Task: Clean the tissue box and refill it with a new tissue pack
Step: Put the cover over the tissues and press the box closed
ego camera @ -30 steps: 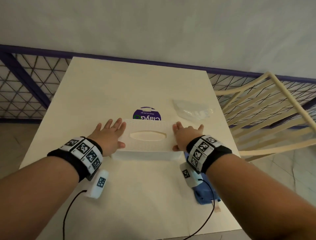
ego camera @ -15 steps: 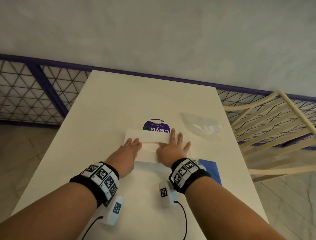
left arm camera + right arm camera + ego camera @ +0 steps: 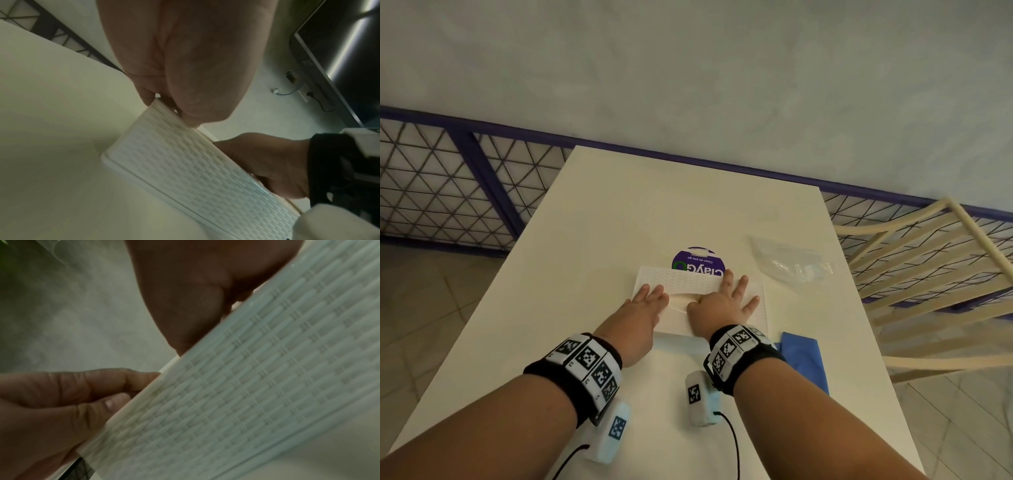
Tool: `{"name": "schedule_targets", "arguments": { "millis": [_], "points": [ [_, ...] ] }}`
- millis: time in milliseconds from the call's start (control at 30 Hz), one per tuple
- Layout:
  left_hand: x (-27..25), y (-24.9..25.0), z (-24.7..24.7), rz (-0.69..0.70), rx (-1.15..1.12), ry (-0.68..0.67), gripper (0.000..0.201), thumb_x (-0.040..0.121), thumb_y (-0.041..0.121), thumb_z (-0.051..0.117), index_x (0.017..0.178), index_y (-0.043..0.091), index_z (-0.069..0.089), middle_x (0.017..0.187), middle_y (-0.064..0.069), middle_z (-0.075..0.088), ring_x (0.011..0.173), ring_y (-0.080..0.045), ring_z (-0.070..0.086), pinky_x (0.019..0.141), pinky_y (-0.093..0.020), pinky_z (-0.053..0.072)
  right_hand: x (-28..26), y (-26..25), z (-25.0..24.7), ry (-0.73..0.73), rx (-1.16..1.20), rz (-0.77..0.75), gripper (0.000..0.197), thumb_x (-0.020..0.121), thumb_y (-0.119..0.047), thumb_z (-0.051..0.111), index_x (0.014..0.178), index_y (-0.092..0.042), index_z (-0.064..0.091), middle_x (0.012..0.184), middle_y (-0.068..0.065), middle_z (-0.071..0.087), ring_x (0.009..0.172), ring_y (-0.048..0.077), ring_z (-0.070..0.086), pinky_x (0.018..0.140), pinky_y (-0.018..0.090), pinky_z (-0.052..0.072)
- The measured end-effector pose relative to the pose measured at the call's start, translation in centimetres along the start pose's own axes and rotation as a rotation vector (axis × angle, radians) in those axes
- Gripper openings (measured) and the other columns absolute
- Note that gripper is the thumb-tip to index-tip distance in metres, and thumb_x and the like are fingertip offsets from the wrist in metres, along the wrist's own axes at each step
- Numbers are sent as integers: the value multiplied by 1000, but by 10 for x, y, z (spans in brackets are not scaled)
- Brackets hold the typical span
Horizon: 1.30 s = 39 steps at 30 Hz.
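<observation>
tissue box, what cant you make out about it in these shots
- Inside of the tissue box: head view, the left hand and right hand cover most of the slot.
- Whether tissues are in it: no view shows.
- Its right end: left wrist view, cut off by the wrist camera.
- Weave detail: right wrist view, blurred.

A round purple pack (image 3: pixel 698 262) lying behind the tissue box (image 3: pixel 681 279), toward the table's (image 3: pixel 619 212) far edge, carried white lettering seen upside down: "Clean as you go" in small type above a larger brand name, partly hidden, that appeared to read "ClayG" with a green ring. Black-and-white square marker codes (image 3: pixel 588 358) stood on both wristbands.
</observation>
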<state>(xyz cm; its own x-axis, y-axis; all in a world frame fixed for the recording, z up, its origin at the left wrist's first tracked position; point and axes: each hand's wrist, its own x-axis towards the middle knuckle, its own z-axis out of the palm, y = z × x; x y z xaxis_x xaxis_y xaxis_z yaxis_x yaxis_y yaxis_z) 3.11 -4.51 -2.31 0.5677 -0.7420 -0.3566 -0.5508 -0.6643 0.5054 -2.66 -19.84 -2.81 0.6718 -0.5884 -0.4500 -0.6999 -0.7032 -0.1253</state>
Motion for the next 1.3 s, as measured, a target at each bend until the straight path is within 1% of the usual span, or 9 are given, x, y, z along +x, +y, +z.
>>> {"name": "schedule_targets", "arguments": {
  "millis": [167, 300, 367, 467, 533, 767, 1000, 1133, 1300],
  "points": [
    [1, -2, 2, 0, 4, 6, 56, 98, 2, 25, 151, 18, 14, 161, 3, -1, 147, -14, -8, 119, -34, 4, 1, -2, 2, -33, -7, 27, 54, 84, -34, 34, 135, -28, 47, 155, 2, -32, 139, 32, -33, 108, 62, -19],
    [0, -3, 3, 4, 9, 23, 56, 98, 2, 26, 151, 18, 14, 161, 3, -1, 147, -14, -8, 119, -33, 5, 2, -3, 3, -28, -6, 27, 62, 84, -35, 35, 145, -29, 31, 154, 1, -34, 139, 32, -34, 107, 62, -20],
    [0, -3, 3, 8, 11, 29, 56, 99, 3, 26, 151, 18, 14, 161, 4, -1, 147, -14, -8, 119, -33, 5, 0, -3, 1, -23, 7, 30, 57, 84, -36, 37, 140, -27, 41, 155, 0, -31, 140, 31, -33, 109, 62, -18],
    [1, -2, 3, 10, 19, 32, 55, 99, 4, 25, 151, 18, 14, 161, 4, -1, 147, -14, -7, 119, -33, 6, -1, -4, -1, -29, 21, 37, 46, 84, -37, 39, 124, -23, 58, 157, -1, -26, 141, 31, -31, 108, 63, -18],
    [1, -2, 3, 12, 24, 34, 56, 99, 3, 26, 151, 18, 13, 161, 3, -1, 147, -14, -8, 119, -33, 6, 0, -4, -1, -30, 23, 49, 42, 85, -36, 39, 117, -21, 62, 158, -1, -23, 141, 30, -29, 107, 62, -18],
    [2, -3, 5, 17, 20, 41, 58, 98, 2, 26, 151, 19, 12, 161, 4, -2, 147, -14, -9, 119, -32, 5, 4, -8, 3, -29, -26, 77, 49, 85, -29, 32, 127, -20, 55, 158, 1, -23, 140, 33, -32, 103, 65, -23],
    [1, -4, 6, 21, 17, 48, 58, 98, 2, 25, 151, 19, 11, 160, 4, -3, 147, -14, -9, 119, -33, 5, 4, -5, 2, -36, -46, 58, 54, 89, -30, 25, 140, -23, 41, 158, 2, -23, 139, 33, -33, 104, 63, -24],
    [0, -4, 5, 30, 5, 55, 59, 97, 0, 26, 151, 19, 12, 161, 3, -2, 147, -14, -9, 119, -33, 6, 4, 0, 3, -28, -30, 16, 52, 88, -32, 27, 137, -34, 44, 157, 2, -27, 139, 33, -34, 103, 62, -25],
    [0, -4, 6, 31, 10, 51, 58, 97, 0, 26, 151, 19, 13, 161, 3, -2, 147, -14, -8, 119, -33, 5, 2, 0, 7, -4, -10, -2, 46, 90, -35, 25, 127, -37, 53, 155, 2, -30, 139, 33, -33, 104, 62, -23]
  ]
}}
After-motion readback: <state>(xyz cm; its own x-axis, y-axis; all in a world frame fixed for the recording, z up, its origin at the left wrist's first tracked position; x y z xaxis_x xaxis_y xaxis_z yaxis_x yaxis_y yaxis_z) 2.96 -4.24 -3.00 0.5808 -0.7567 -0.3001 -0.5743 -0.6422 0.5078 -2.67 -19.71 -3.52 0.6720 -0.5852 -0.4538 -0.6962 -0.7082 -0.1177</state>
